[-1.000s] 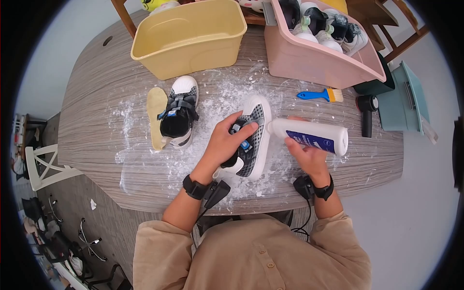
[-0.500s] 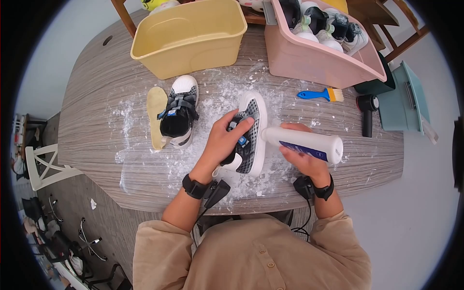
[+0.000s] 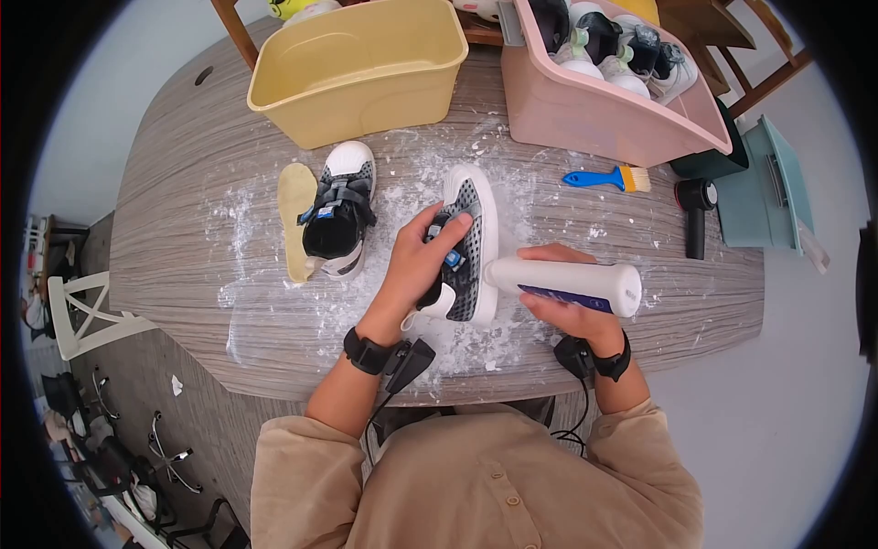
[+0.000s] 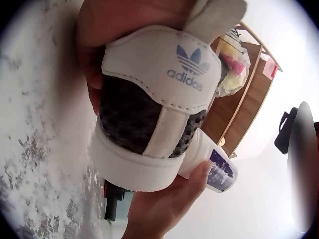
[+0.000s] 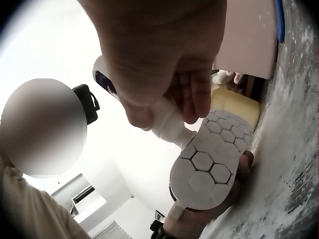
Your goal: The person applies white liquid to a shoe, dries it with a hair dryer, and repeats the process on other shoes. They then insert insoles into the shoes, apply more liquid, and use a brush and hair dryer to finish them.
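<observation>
In the head view the left hand [image 3: 422, 265] grips a grey dotted shoe [image 3: 468, 242], thumb on its upper, the shoe tilted with its white sole edge toward the right. The right hand [image 3: 574, 302] holds a white bottle [image 3: 572, 276] with a dark blue label, its nozzle end at the sole edge. The right wrist view shows the nozzle against the sole [image 5: 212, 164], which has a hexagon pattern. In the left wrist view the shoe's white heel [image 4: 164, 59] faces the camera. A matching shoe [image 3: 338, 215] stands at the left beside a beige insole [image 3: 294, 224].
A yellow bin [image 3: 361, 101] stands at the back, and a pink bin [image 3: 608, 133] holding several shoes stands to its right. A blue-handled brush [image 3: 594, 178] and a black device [image 3: 695, 220] lie at the right. White residue marks the wooden table [image 3: 183, 302].
The left hand and the shoe have moved slightly left and away from the body, the sole edge now more visible. The right hand has followed leftward with the bottle, which lies more level.
</observation>
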Demonstrator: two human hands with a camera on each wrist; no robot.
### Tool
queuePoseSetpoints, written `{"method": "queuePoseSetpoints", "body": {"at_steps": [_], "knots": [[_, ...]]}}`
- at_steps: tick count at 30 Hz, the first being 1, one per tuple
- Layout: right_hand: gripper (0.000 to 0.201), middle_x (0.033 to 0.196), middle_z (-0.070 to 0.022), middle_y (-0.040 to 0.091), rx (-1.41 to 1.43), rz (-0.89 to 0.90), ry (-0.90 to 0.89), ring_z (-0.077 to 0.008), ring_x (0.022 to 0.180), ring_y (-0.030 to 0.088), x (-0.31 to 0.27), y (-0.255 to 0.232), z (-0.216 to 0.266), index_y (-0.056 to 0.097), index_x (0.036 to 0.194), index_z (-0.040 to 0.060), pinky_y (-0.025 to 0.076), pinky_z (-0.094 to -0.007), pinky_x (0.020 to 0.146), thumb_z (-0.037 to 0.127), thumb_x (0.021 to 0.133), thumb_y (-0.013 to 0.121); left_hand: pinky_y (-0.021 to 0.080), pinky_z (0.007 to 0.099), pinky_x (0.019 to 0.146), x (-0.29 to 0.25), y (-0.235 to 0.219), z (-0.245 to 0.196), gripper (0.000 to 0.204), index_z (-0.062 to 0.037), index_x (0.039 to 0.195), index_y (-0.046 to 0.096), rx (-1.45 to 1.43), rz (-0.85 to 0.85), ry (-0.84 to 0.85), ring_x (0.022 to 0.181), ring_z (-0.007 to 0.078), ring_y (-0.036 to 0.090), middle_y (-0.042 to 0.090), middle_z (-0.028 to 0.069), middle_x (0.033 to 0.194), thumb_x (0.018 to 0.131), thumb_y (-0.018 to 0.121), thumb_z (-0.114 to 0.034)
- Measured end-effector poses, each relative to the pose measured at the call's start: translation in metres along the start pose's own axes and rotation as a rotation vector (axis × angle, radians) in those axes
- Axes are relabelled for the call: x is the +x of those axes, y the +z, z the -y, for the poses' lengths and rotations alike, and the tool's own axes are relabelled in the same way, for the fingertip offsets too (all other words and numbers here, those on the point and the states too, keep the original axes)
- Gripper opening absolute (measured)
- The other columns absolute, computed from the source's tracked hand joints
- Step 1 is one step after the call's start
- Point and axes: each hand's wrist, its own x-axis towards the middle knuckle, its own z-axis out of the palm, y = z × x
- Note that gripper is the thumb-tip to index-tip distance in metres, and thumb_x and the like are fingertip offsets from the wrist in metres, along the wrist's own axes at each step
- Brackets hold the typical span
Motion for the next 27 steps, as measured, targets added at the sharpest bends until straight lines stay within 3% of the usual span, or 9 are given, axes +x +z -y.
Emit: {"method": "queuePoseSetpoints", "body": {"at_steps": [17,23,27], "knots": [[0.039,0.085,-0.0119,0.067,0.016,0.064,-0.075,-0.0246,0.073,0.066,0.003,-0.001,0.008,0.066,0.1,0.0016,0.05,-0.0315,0.065,0.017,0.066,0.078,0.046,0.0207,0.068,0.0,0.002,-0.003,0.054,0.0065,0.12,0.054,-0.141,-0.049,-0.006,0.078,0.0068,0.058,0.064,0.0043,0.093,0.085,0.068,-0.032],[0.039,0.086,-0.0076,0.068,-0.046,0.117,-0.205,-0.0234,0.072,0.066,0.006,-0.004,0.007,0.067,0.102,0.0041,0.052,-0.0301,0.064,0.013,0.066,0.079,0.047,0.0223,0.07,-0.001,0.002,-0.003,0.06,0.0077,0.126,0.048,-0.18,-0.065,-0.022,0.08,0.008,0.058,0.063,0.0057,0.097,0.085,0.069,-0.031],[0.037,0.093,-0.0091,0.068,0.128,0.132,-0.08,-0.021,0.076,0.066,0.002,-0.003,0.01,0.067,0.102,0.0029,0.052,-0.0294,0.067,0.013,0.068,0.078,0.049,0.0238,0.072,0.002,0.0,-0.003,0.063,0.0081,0.13,0.043,-0.282,-0.072,-0.052,0.083,0.0099,0.059,0.062,0.008,0.101,0.086,0.068,-0.03]]}}
